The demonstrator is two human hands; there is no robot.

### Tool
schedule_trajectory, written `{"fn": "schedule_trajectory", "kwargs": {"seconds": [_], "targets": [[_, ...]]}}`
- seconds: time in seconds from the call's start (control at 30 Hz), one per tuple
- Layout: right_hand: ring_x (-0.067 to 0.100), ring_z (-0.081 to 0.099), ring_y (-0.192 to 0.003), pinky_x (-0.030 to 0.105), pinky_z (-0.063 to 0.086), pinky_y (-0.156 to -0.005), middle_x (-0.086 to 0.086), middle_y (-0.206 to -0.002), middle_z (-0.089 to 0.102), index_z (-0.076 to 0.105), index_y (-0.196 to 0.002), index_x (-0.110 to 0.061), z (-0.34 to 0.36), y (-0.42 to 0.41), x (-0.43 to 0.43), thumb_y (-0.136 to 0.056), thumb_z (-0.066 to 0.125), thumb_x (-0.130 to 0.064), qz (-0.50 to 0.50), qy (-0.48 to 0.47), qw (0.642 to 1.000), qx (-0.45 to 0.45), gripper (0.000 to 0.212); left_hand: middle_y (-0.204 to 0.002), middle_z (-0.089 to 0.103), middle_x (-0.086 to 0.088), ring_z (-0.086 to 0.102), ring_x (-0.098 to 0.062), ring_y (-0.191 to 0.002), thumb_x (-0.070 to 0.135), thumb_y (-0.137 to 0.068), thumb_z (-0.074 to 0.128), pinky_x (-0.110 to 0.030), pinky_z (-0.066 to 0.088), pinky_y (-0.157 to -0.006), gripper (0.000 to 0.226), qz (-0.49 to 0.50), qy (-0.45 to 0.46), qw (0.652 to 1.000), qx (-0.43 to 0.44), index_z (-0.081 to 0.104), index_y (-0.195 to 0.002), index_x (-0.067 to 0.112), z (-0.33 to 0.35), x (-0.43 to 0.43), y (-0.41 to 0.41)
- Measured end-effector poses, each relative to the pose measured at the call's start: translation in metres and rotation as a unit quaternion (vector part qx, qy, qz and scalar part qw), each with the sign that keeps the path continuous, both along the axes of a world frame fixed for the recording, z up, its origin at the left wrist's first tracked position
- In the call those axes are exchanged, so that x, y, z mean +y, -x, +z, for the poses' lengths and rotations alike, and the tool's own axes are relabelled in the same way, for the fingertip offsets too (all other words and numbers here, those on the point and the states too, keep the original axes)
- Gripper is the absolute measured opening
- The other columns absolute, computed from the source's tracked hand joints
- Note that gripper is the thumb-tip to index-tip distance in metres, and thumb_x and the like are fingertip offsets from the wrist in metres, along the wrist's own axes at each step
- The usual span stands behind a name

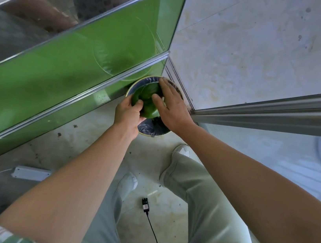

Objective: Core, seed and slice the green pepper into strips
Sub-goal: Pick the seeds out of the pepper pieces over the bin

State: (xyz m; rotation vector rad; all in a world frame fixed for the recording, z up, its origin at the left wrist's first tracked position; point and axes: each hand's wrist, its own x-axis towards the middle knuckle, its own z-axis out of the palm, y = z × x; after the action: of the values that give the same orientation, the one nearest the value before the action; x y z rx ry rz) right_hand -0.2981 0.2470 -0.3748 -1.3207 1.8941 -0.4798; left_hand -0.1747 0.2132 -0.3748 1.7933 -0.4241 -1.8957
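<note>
A green pepper (147, 101) hangs over a round bin (150, 131) lined with a dark plastic bag, on the floor in the corner. My left hand (128, 114) grips the pepper from the lower left, thumb curled over its side. My right hand (170, 106) lies over the pepper's right side with its fingers stretched along it; the fingertips reach toward the far rim. What the right fingers do underneath is hidden. A small pale piece shows beside my right thumb.
Green glossy cabinet fronts (62, 78) with metal trim rise on the left. A metal door track (270, 114) runs on the right. On the tiled floor lie a white box (31, 173) with a cable and a black plug (144, 204). My legs and white shoes stand below the bin.
</note>
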Motion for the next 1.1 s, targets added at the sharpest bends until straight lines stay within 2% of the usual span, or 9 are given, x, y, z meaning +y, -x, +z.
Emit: {"fn": "schedule_trajectory", "kwargs": {"seconds": [0.23, 0.4, 0.5, 0.6, 0.73, 0.83, 0.93, 1.03, 1.1], "targets": [[0.018, 0.014, -0.148, 0.044, 0.018, -0.119, 0.003, -0.161, 0.017, 0.023, -0.153, -0.016, 0.004, -0.002, 0.003, -0.099, 0.032, -0.042, 0.015, 0.025, 0.999, 0.018, 0.061, -0.111, 0.064, -0.005, 0.064, -0.017, -0.092, 0.001, -0.100, 0.047, -0.034, 0.057, -0.077, 0.031, -0.013, 0.008, 1.000, 0.003, 0.057, -0.127, 0.011, 0.002, 0.001, 0.001], [0.019, 0.016, -0.148, 0.047, 0.019, -0.119, 0.004, -0.160, 0.021, 0.029, -0.152, -0.016, 0.011, -0.004, 0.004, -0.097, 0.029, -0.045, 0.048, 0.034, 0.998, 0.033, 0.061, -0.116, 0.063, -0.006, 0.063, -0.020, -0.096, 0.001, -0.100, 0.048, -0.029, 0.056, -0.066, 0.029, -0.021, 0.013, 1.000, 0.001, 0.058, -0.125, 0.011, 0.008, 0.002, 0.002], [0.019, 0.014, -0.149, 0.044, 0.018, -0.119, 0.004, -0.161, 0.018, 0.025, -0.153, -0.017, 0.016, -0.004, 0.005, -0.101, 0.034, -0.036, 0.011, 0.071, 0.997, 0.036, 0.056, -0.113, 0.063, -0.004, 0.063, -0.017, -0.093, 0.002, -0.100, 0.047, -0.028, 0.055, -0.067, 0.026, -0.020, 0.014, 1.000, -0.002, 0.059, -0.120, 0.014, 0.014, 0.003, 0.001], [0.019, 0.016, -0.148, 0.046, 0.017, -0.119, 0.004, -0.159, 0.023, 0.029, -0.151, -0.016, 0.023, -0.006, 0.005, -0.098, 0.028, -0.045, 0.051, 0.037, 0.998, 0.027, 0.061, -0.110, 0.062, -0.003, 0.062, -0.019, -0.094, 0.001, -0.100, 0.046, -0.030, 0.055, -0.070, 0.026, -0.021, 0.020, 1.000, 0.005, 0.059, -0.115, 0.017, 0.020, 0.002, -0.001], [0.019, 0.014, -0.148, 0.040, 0.015, -0.120, 0.005, -0.160, 0.019, 0.023, -0.153, -0.014, 0.030, -0.006, 0.005, -0.099, 0.032, -0.039, 0.009, 0.071, 0.997, 0.032, 0.060, -0.105, 0.063, 0.000, 0.062, -0.020, -0.096, 0.000, -0.100, 0.046, -0.035, 0.055, -0.078, 0.027, -0.018, 0.025, 0.999, 0.011, 0.059, -0.113, 0.019, 0.025, 0.001, 0.001], [0.023, 0.020, -0.146, 0.046, 0.021, -0.118, 0.007, -0.157, 0.027, 0.031, -0.150, -0.012, 0.034, -0.008, 0.006, -0.094, 0.029, -0.048, 0.027, 0.041, 0.998, 0.025, 0.066, -0.107, 0.064, -0.001, 0.063, -0.021, -0.099, -0.002, -0.100, 0.046, -0.034, 0.057, -0.076, 0.028, -0.035, 0.037, 0.999, 0.003, 0.059, -0.115, 0.018, 0.028, 0.000, 0.002], [0.022, 0.023, -0.145, 0.041, 0.021, -0.118, 0.006, -0.157, 0.027, 0.032, -0.149, -0.012, 0.040, -0.006, 0.004, -0.096, 0.036, -0.038, -0.004, 0.072, 0.997, 0.033, 0.059, -0.117, 0.063, -0.004, 0.062, -0.024, -0.108, -0.001, -0.099, 0.048, -0.038, 0.057, -0.084, 0.030, -0.050, 0.041, 0.998, -0.010, 0.059, -0.118, 0.021, 0.029, 0.000, 0.001], [0.024, 0.033, -0.140, 0.046, 0.026, -0.115, 0.006, -0.150, 0.039, 0.046, -0.141, -0.013, 0.047, -0.006, 0.001, -0.092, 0.034, -0.043, 0.032, 0.034, 0.998, 0.036, 0.058, -0.117, 0.063, -0.004, 0.060, -0.026, -0.115, -0.001, -0.099, 0.048, -0.047, 0.051, -0.097, 0.031, -0.077, 0.055, 0.995, -0.029, 0.059, -0.119, 0.020, 0.031, 0.001, 0.001], [0.024, 0.030, -0.141, 0.041, 0.022, -0.117, 0.006, -0.152, 0.036, 0.040, -0.145, -0.015, 0.049, -0.004, 0.001, -0.094, 0.039, -0.037, 0.017, 0.055, 0.997, 0.050, 0.055, -0.119, 0.062, -0.003, 0.059, -0.026, -0.118, -0.002, -0.098, 0.049, -0.050, 0.047, -0.103, 0.033, -0.087, 0.064, 0.993, -0.035, 0.058, -0.123, 0.018, 0.033, 0.002, 0.001]]}}
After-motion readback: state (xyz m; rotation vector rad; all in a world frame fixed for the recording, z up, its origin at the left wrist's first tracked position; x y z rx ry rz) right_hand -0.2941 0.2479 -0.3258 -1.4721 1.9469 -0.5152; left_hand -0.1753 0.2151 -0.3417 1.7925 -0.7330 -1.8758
